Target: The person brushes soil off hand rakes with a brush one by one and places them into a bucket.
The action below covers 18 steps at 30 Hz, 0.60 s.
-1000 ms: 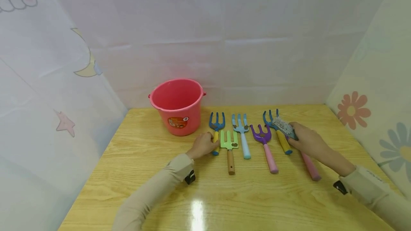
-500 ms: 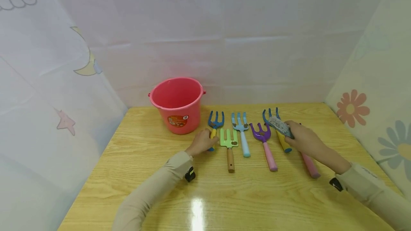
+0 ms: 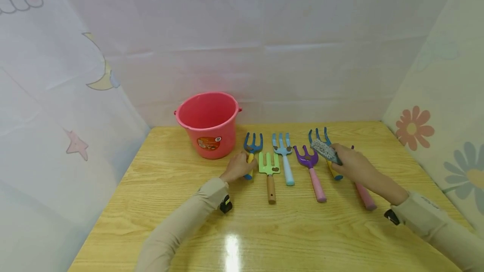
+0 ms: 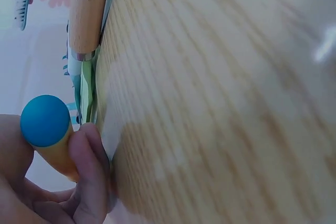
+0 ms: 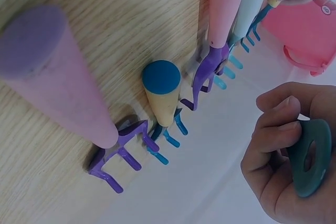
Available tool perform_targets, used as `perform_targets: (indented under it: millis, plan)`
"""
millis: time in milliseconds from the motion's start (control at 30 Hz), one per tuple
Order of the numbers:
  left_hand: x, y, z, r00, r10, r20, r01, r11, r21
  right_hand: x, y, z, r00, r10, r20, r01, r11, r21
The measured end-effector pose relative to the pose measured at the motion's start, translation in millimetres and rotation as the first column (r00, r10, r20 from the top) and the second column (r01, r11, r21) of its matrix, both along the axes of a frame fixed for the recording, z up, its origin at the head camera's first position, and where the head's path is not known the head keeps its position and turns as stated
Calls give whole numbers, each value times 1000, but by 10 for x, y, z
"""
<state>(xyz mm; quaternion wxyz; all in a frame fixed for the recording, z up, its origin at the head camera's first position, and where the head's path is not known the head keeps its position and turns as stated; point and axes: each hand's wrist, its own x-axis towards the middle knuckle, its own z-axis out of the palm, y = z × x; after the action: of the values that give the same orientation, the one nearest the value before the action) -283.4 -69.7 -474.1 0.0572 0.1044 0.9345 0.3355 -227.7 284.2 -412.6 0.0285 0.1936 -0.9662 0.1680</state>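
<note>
Your left hand (image 3: 238,167) grips a yellow-handled fork (image 3: 252,149); your right hand (image 3: 354,165) holds a brush (image 3: 324,149).
The fork, at four o'clock from the pink bucket (image 3: 220,138), points to twelve; the brush juts toward ten.

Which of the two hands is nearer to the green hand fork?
Left: the left hand grips a yellow-handled fork close beside the green hand fork, on its left; the right hand holds a brush farther right, past the light-blue fork.

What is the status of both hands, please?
Left hand gripping leftmost fork by yellow handle. Right hand holding brush. Green fork close beside leftmost fork.
</note>
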Motion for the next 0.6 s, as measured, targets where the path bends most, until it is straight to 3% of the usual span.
perform_targets:
  millis: [300, 533, 600]
  plan:
    - [-18, -3, -13, 998, 3, 58, -6, 999, 52, -4, -70, 1, 999, 17, 33, -16, 1000, -20]
    - [-12, -9, -24, 996, 25, 86, -31, 997, 68, -24, -109, -35, 999, 49, 14, -49, 998, -25]
    - [-16, -12, -33, 996, 27, 86, -33, 997, 71, -25, -122, -43, 998, 50, 44, -49, 998, -39]
